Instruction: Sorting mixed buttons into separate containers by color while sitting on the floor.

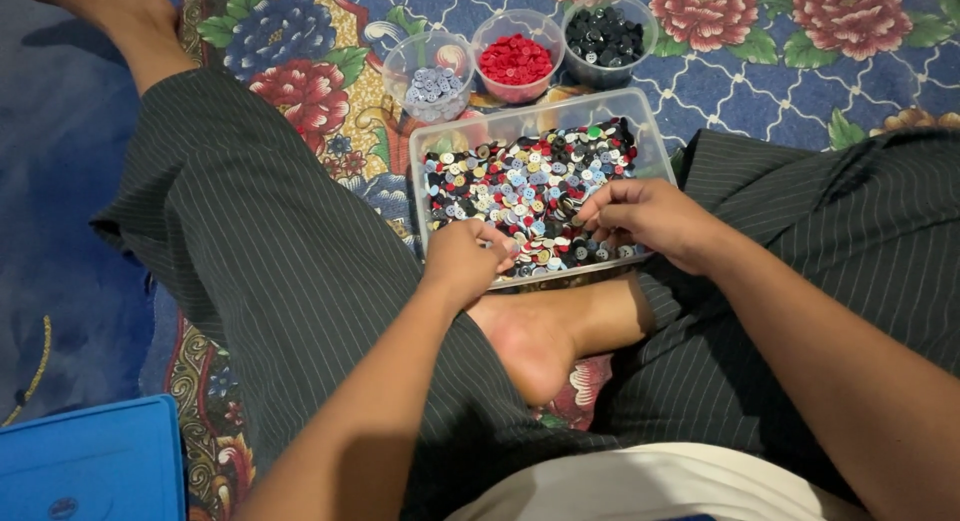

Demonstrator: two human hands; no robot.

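Multicoloured buttons, floral carpet

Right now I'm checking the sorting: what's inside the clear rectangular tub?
The clear rectangular tub holds mixed buttons: red, black, pale blue, white, some yellow and green. The left hand and right hand cover its near edge, hiding the buttons beneath them.

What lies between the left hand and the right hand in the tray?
In the head view, only mixed buttons in the clear tray lie between left hand and right hand.
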